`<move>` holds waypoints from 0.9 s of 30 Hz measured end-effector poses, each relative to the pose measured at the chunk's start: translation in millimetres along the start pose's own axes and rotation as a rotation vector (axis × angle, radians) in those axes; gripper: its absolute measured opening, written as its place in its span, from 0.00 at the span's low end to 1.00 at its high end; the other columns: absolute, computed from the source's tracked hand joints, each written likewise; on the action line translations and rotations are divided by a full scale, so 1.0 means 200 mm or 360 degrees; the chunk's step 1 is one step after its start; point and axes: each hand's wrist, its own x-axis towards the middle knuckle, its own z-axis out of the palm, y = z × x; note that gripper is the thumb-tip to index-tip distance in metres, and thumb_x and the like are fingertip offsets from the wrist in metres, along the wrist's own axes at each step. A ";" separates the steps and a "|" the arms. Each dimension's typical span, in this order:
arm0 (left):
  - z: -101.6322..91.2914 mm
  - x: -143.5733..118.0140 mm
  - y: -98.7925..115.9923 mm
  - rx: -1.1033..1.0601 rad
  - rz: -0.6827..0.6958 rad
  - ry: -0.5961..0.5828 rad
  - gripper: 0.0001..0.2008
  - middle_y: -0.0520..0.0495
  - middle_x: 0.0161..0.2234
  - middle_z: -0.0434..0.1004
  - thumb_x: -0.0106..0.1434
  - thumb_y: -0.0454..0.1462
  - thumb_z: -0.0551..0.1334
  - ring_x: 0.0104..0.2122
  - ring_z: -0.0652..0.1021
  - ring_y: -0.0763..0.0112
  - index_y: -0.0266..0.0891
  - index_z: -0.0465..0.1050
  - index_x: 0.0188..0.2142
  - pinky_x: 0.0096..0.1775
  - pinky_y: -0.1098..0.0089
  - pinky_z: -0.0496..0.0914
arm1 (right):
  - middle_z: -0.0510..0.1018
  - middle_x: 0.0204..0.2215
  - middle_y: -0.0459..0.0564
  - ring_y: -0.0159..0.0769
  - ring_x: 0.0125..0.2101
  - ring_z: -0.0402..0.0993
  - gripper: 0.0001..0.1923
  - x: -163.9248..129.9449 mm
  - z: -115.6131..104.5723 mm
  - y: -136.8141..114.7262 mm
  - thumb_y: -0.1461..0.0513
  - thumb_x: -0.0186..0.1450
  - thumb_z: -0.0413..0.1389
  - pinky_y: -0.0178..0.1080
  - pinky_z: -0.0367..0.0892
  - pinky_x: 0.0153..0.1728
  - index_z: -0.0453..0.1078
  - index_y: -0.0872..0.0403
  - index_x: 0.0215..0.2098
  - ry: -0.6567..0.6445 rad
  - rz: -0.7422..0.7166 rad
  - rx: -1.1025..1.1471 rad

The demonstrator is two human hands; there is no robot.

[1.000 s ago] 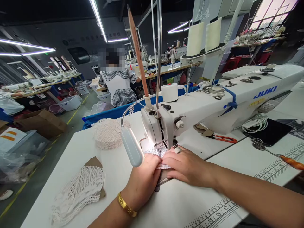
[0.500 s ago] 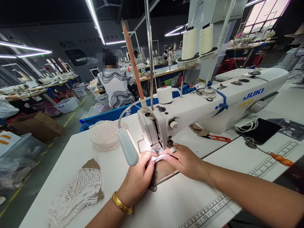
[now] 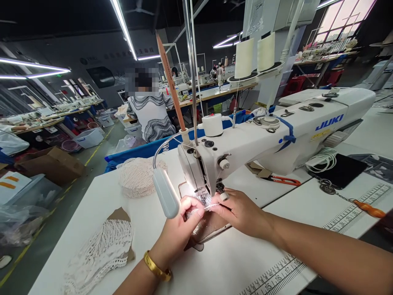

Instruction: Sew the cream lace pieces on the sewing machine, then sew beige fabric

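Note:
A white JUKI sewing machine [image 3: 285, 135] stands on the white table [image 3: 233, 262]. Under its needle lies a small strip of white lace [image 3: 206, 206] over a brown cardboard piece [image 3: 211, 227]. My left hand [image 3: 181, 229], with a gold bangle at the wrist, pinches the lace's left end just beside the presser foot. My right hand [image 3: 242, 213] pinches the right end, fingertips close to the needle. The strip is stretched between the two hands.
A grey gooseneck lamp [image 3: 166, 192] hangs left of the needle. A lace pile [image 3: 138, 176] and lace on cardboard [image 3: 98, 250] lie to the left. Red snips [image 3: 284, 180], a black phone [image 3: 339, 170] and a key chain [image 3: 346, 196] lie right. A person [image 3: 152, 112] sits ahead.
Both hands went from lying flat on the work to pinching the lace strip by its ends and lifting it slightly under the needle. The cardboard beneath is now uncovered.

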 end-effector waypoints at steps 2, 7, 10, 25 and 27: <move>-0.02 -0.01 0.02 -0.0108 0.0011 0.0010 0.18 0.46 0.36 0.74 0.69 0.52 0.63 0.37 0.77 0.62 0.41 0.74 0.34 0.34 0.65 0.78 | 0.79 0.30 0.47 0.38 0.34 0.70 0.18 -0.01 0.00 0.01 0.58 0.81 0.47 0.39 0.64 0.38 0.71 0.52 0.34 -0.0058 -0.0075 -0.0057; -0.04 -0.01 0.02 -0.0183 -0.0030 0.0040 0.12 0.45 0.39 0.77 0.66 0.47 0.65 0.42 0.77 0.59 0.42 0.73 0.34 0.41 0.61 0.78 | 0.79 0.31 0.47 0.39 0.34 0.69 0.21 -0.03 0.00 0.02 0.57 0.82 0.45 0.40 0.63 0.39 0.72 0.52 0.34 -0.0137 -0.0091 -0.0140; -0.04 0.00 0.01 -0.0096 -0.0001 0.0044 0.12 0.45 0.41 0.77 0.64 0.46 0.66 0.43 0.76 0.60 0.42 0.71 0.32 0.46 0.60 0.76 | 0.80 0.31 0.48 0.40 0.34 0.69 0.21 -0.03 0.01 0.02 0.57 0.82 0.45 0.41 0.63 0.39 0.71 0.52 0.34 -0.0146 -0.0095 -0.0137; -0.01 -0.03 0.01 -0.0334 -0.0179 0.0032 0.20 0.39 0.46 0.76 0.58 0.53 0.73 0.36 0.80 0.61 0.37 0.79 0.30 0.23 0.71 0.76 | 0.77 0.29 0.46 0.36 0.31 0.67 0.10 -0.04 0.01 -0.08 0.61 0.77 0.52 0.39 0.63 0.37 0.74 0.53 0.41 0.0077 -0.0116 0.0000; -0.01 -0.03 0.00 -0.0326 -0.0242 -0.0012 0.22 0.39 0.48 0.76 0.57 0.55 0.74 0.27 0.78 0.70 0.37 0.80 0.31 0.17 0.74 0.69 | 0.77 0.29 0.44 0.34 0.29 0.67 0.09 -0.03 0.02 -0.11 0.62 0.75 0.53 0.38 0.63 0.36 0.74 0.53 0.39 0.0074 -0.0095 0.0087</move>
